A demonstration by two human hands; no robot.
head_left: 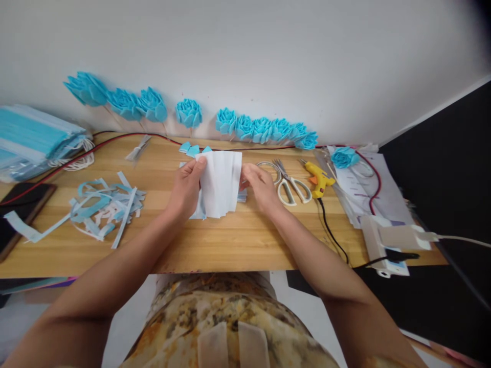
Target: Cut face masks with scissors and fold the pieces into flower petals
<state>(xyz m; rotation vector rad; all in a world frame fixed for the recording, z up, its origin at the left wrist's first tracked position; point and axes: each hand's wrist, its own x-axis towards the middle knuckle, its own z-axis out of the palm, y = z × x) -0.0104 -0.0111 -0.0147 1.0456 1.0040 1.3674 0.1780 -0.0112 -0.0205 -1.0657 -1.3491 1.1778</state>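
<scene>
My left hand [186, 188] and my right hand [261, 185] each pinch a side of a white pleated mask sheet [221, 183], held upright just above the wooden table [230, 240]. The left thumb presses on the sheet's top left corner. The right fingers close on its right edge, partly hidden behind the sheet. Under the sheet lie small blue and white cut pieces [199, 210]. Three blue petal pieces [194, 148] lie just beyond it.
Scissors [288, 182] and a yellow glue gun [319, 179] lie right of my hands. Cut mask strips [103, 207] lie left, a mask stack [36, 138] far left, a phone [19, 209] at the edge. Blue mask roses [264, 129] line the wall. A power strip [387, 240] sits right.
</scene>
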